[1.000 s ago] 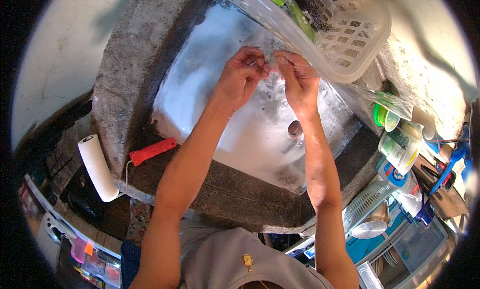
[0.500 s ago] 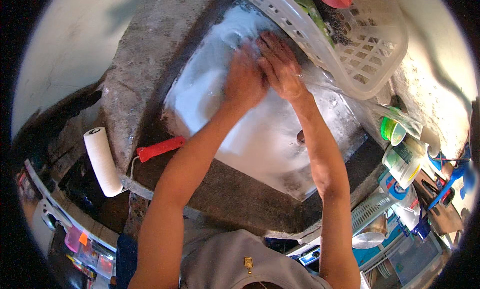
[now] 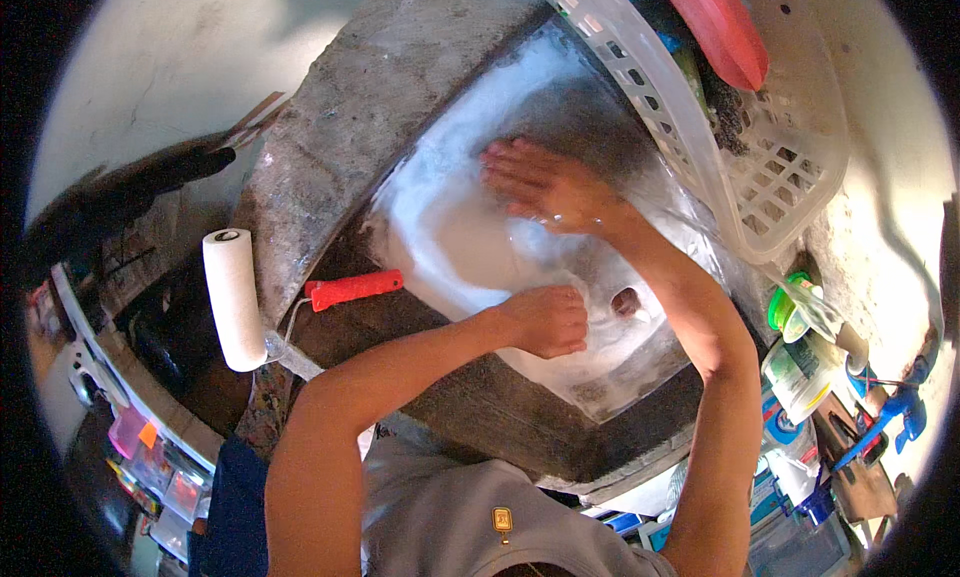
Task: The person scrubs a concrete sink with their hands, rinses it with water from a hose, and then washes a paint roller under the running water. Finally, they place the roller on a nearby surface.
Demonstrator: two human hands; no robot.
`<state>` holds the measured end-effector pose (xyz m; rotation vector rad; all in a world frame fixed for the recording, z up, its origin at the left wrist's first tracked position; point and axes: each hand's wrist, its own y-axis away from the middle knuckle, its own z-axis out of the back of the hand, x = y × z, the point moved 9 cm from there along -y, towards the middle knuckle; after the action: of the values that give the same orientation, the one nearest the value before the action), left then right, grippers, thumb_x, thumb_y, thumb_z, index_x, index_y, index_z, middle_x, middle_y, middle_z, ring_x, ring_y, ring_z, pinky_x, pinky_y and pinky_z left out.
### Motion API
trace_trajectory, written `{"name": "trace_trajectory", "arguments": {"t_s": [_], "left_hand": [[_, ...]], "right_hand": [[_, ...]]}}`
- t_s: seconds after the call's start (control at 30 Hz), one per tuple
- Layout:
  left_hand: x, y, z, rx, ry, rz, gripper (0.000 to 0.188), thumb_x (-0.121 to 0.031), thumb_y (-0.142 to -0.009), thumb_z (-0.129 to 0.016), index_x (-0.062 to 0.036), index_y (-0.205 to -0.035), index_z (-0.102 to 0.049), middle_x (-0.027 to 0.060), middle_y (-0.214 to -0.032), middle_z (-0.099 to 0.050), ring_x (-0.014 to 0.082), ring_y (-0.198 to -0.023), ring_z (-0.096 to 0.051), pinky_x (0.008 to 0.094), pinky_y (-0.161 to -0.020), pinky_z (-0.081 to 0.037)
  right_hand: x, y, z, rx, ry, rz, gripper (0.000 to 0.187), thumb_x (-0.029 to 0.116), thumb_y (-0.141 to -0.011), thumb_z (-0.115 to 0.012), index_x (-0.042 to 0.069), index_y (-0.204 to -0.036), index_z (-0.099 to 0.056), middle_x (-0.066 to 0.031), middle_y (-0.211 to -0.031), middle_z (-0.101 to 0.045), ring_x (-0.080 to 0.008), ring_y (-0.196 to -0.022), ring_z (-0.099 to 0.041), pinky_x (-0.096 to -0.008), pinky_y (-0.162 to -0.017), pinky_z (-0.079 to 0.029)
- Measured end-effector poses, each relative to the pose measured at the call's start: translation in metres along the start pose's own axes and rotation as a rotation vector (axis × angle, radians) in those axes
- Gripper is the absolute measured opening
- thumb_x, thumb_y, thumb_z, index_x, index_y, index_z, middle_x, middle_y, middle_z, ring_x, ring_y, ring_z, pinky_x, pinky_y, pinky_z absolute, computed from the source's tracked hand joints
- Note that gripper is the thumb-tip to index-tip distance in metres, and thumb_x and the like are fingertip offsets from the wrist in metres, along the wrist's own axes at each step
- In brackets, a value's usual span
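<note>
Whitish, cloudy water with suds (image 3: 440, 157) spreads over the bottom of a rough concrete sink basin (image 3: 600, 415). Low in the basin, my left hand (image 3: 548, 322) has its fingers curled in a fist over the wet surface. Whether anything is inside that fist is hidden. My right hand (image 3: 540, 185) lies farther up, wet, its fingers stretched out flat toward the left at the edge of the suds. It holds nothing that I can see. A round, dark drain hole (image 3: 625, 302) shows to the right of my left hand.
A paint roller with a white sleeve (image 3: 232, 302) and red handle (image 3: 353, 289) rests on the left ledge. A white plastic basket (image 3: 765, 242) overhangs the basin's upper right, a red object (image 3: 715, 27) inside. Containers and a green-rimmed cup (image 3: 790, 302) stand along the right.
My hands were together at the upper part of the basin and have come apart. The left moved down and curled; the right moved slightly down. Suds at the upper right have thinned, baring dark concrete.
</note>
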<state>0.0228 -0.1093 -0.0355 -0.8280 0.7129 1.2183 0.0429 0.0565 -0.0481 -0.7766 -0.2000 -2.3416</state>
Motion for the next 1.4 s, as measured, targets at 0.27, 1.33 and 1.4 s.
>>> {"name": "trace_trajectory", "arguments": {"t_s": [0.27, 1.33, 1.4], "left_hand": [[0.065, 0.069, 0.168, -0.876, -0.512, 0.533, 0.027, -0.027, -0.082, -0.063, -0.0075, -0.101, -0.06, 0.0127, -0.098, -0.056, 0.0312, -0.091, -0.053, 0.0436, -0.08, -0.041], [0.07, 0.032, 0.086, -0.399, -0.469, 0.829, 0.072, -0.034, -0.08, -0.056, 0.0085, -0.133, -0.031, 0.0298, -0.138, -0.031, 0.0433, -0.13, -0.028, 0.0511, -0.107, -0.022], [0.039, 0.009, 0.022, -0.217, -0.381, 0.547, 0.06, -0.026, -0.078, -0.06, 0.0031, -0.126, -0.041, 0.025, -0.129, -0.042, 0.0406, -0.119, -0.041, 0.0461, -0.102, -0.032]], "right_hand": [[-0.039, -0.004, 0.026, -0.233, 0.278, -0.277, 0.046, 0.025, -0.086, -0.054, 0.0, -0.125, -0.049, -0.0194, -0.137, -0.039, -0.033, -0.131, -0.033, -0.0456, -0.109, -0.024], [-0.045, 0.047, 0.045, -0.33, 0.233, -0.492, 0.047, 0.023, -0.089, -0.051, 0.0, -0.129, -0.044, -0.0154, -0.141, -0.036, -0.031, -0.133, -0.03, -0.0434, -0.11, -0.021], [-0.027, 0.04, 0.033, -0.324, 0.208, -0.434, 0.046, 0.025, -0.09, -0.049, 0.001, -0.129, -0.044, -0.0143, -0.141, -0.036, -0.0318, -0.133, -0.03, -0.0447, -0.11, -0.021]]}}
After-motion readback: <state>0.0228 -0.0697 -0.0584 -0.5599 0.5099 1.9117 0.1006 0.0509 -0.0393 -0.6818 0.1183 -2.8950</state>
